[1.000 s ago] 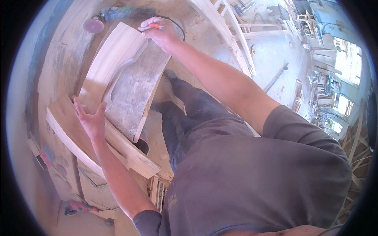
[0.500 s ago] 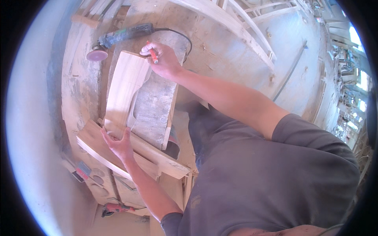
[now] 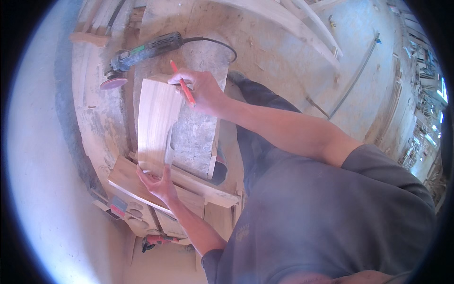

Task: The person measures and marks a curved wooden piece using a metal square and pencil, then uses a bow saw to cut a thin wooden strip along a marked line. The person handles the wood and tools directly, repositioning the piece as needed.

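The left hand (image 3: 160, 187) is spread, thumb apart from the fingers, at the near end of a pale curved wooden piece (image 3: 156, 113); its fingertips seem to touch the edges, but how firmly they press I cannot tell. The right hand (image 3: 201, 90) is closed around a red pencil (image 3: 186, 92), and its fingertips are at the far end of the wood, perhaps touching it.

Taking the middle of this piece as the clock's centre, with twelve at the top of the view, the left hand is at six o'clock and the right at two. The piece lies on a grey, worn board (image 3: 194, 144), which shows at about four. No clamp is visible, so if only one hand pushes, the piece could turn or slide, and a pencil line could go crooked.

Toward seven, a second curved piece (image 3: 126, 175) lies below the left hand; an elbow or wrist could knock it, because it is so close.

At twelve, a power sander (image 3: 151, 49) lies with its round disc (image 3: 113, 84) toward ten. Its black cord (image 3: 222, 45) loops toward one; a caught sleeve could pull the tool. Whether it has power, I cannot tell.

Farther, at six, lies a red tool (image 3: 158, 239).
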`<action>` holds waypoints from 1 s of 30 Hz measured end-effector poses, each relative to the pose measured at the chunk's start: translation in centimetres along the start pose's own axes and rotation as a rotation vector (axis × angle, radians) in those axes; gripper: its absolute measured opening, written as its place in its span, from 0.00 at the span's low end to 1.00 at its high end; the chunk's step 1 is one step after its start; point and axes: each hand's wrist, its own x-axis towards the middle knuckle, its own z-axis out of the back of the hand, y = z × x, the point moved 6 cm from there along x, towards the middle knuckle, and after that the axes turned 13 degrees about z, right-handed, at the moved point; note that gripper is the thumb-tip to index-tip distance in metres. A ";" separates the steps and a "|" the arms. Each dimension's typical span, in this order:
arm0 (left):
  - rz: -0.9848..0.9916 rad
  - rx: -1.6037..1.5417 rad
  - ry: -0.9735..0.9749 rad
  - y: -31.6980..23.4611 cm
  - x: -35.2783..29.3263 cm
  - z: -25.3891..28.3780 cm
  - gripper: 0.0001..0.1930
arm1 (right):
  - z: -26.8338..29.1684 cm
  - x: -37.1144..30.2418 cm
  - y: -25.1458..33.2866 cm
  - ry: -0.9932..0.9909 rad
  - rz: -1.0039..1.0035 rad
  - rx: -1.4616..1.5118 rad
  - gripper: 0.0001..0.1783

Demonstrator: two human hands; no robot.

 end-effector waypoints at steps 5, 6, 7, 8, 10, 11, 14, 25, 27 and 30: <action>0.006 -0.023 -0.012 0.3 0.3 0.1 0.51 | -0.4 0.4 -0.4 -0.013 -0.014 0.111 0.17; -0.012 0.000 -0.032 0.3 0.3 0.2 0.50 | -0.3 0.4 -0.3 -0.031 -0.010 0.132 0.18; -0.029 0.024 -0.052 0.3 0.3 0.3 0.50 | -0.2 0.4 -0.3 -0.034 -0.020 0.142 0.17; -0.035 0.014 -0.044 0.4 0.4 0.2 0.50 | 0.1 0.2 -0.3 -0.037 -0.031 0.151 0.16; -0.045 -0.007 -0.028 0.6 0.5 0.2 0.50 | 0.2 0.2 -0.2 -0.036 -0.045 0.154 0.15; -0.048 0.010 -0.030 0.6 0.5 0.1 0.51 | 0.3 0.1 -0.1 -0.035 -0.051 0.144 0.15; -0.047 0.057 -0.038 0.1 0.5 0.0 0.51 | 0.5 0.1 0.1 -0.006 -0.062 0.111 0.15; -0.044 0.081 -0.044 0.5 0.4 0.1 0.51 | 0.5 0.2 -0.4 -0.015 -0.058 0.128 0.14; -0.057 0.116 -0.048 0.6 0.8 0.2 0.51 | 0.5 0.4 -0.9 -0.012 -0.112 0.165 0.15; -0.078 0.186 -0.067 0.3 0.7 0.4 0.50 | 0.7 1.2 -1.6 0.053 -0.125 0.158 0.17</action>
